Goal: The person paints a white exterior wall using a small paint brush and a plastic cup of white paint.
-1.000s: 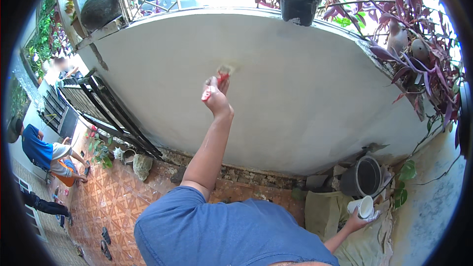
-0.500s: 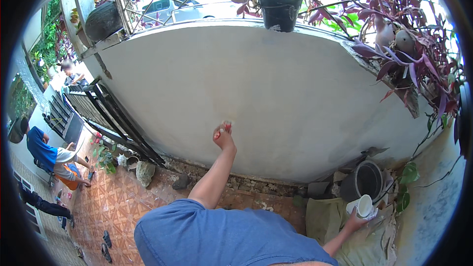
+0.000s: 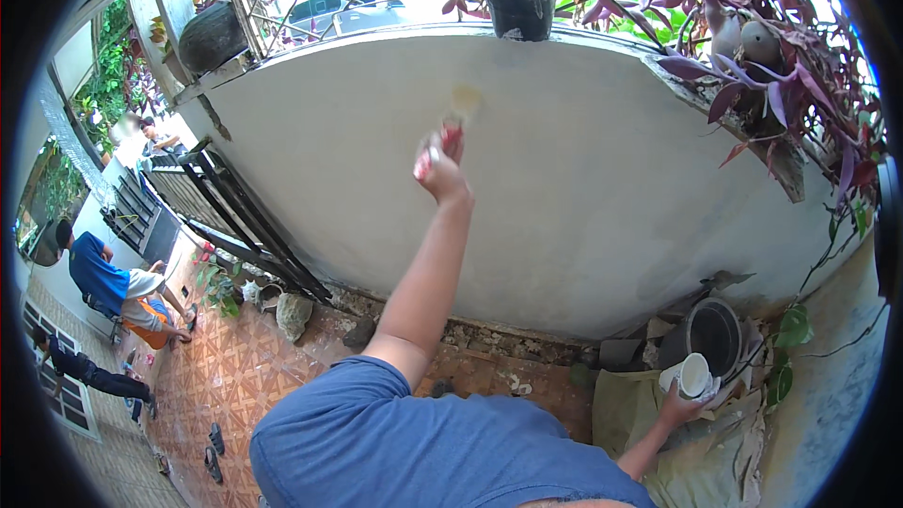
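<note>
My left hand [image 3: 440,169] grips the paintbrush [image 3: 450,132] — handle running up to bristles on the wall [image 3: 583,188] above — while my right hand [image 3: 679,404] clasps a white cup [image 3: 694,374].

Red-handled brush [image 3: 442,143], white cup [image 3: 694,375], pale grey wall [image 3: 602,188], orange patterned tiles [image 3: 235,376].

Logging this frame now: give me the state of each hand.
Left hand: closed on a red-handled paintbrush against the wall.
Right hand: holding a small white cup.
</note>
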Tool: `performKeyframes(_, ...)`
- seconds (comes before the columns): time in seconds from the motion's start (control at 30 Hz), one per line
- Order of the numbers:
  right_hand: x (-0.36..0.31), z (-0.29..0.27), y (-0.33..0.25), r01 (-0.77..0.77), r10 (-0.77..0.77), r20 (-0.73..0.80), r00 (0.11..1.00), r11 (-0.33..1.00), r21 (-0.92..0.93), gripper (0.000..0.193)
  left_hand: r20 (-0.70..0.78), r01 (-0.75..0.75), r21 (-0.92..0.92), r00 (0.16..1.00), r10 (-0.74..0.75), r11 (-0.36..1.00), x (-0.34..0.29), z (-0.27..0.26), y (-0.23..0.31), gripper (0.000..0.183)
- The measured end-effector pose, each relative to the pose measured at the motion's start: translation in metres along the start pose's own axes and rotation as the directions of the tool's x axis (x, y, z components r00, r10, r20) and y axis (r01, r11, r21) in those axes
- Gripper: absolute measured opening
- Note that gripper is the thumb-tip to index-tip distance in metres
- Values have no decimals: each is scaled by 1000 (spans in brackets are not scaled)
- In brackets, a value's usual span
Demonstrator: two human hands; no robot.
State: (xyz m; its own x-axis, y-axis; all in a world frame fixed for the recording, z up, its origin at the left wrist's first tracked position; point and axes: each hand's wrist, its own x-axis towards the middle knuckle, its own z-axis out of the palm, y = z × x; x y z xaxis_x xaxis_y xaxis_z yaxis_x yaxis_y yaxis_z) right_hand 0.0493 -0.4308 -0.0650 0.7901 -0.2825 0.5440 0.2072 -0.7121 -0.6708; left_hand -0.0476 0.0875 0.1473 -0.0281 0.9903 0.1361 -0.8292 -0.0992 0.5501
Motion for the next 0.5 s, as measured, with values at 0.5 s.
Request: performKeyframes(0.5, 0, -3, 18, 58, -64, 63, 996, 993, 100, 86, 185, -169, -107, 965, 187, 980, -16, 78, 55, 15)
